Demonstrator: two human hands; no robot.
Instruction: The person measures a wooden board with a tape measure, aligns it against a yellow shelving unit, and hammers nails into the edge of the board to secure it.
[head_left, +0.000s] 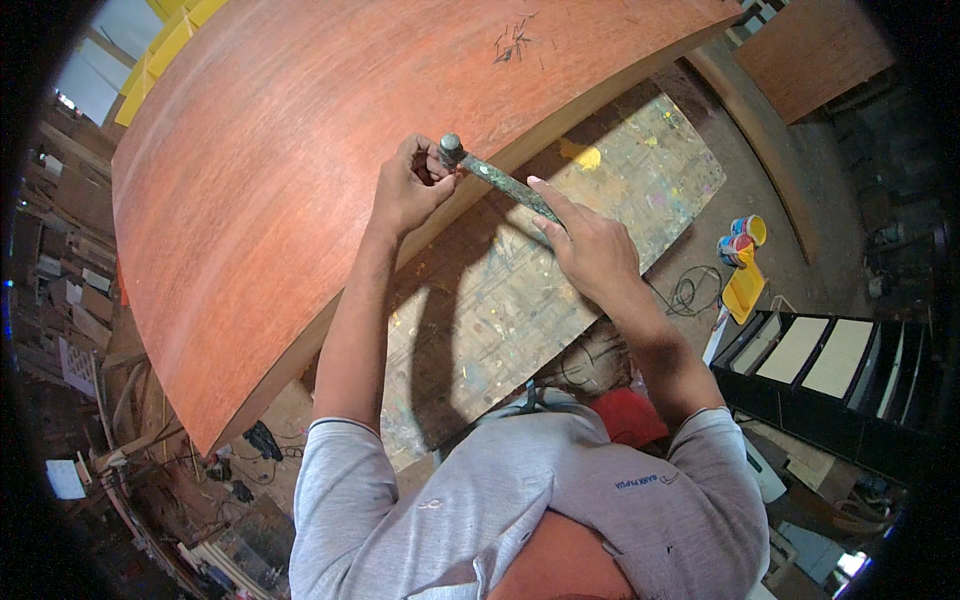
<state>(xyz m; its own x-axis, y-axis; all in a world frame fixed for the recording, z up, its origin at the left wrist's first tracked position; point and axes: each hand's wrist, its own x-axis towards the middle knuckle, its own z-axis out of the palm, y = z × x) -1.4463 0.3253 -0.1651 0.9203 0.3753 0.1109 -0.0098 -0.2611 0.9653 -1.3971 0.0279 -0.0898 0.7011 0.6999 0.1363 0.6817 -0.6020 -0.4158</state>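
Note:
My right hand (590, 250) is closed around the worn green-flecked handle of a hammer (502, 182). The hammer's metal head sits just in front of my left hand (410, 185), whose fingers are pinched at the edge of a large reddish-brown curved wooden panel (250, 220); what they hold is too small and hidden to make out. Loose nails (512, 40) lie on the panel's top near the far side. Below the panel's edge is a paint-spattered board (640, 170), crossed by the shadow of my arm.
At right are paint cans (740, 240), a yellow tray (742, 288), a coiled cable (690, 290), a black rack with pale panels (830, 360) and a brown board (810, 55). Wood scraps (75, 250) crowd the far left. A red object (630, 418) lies beside my body.

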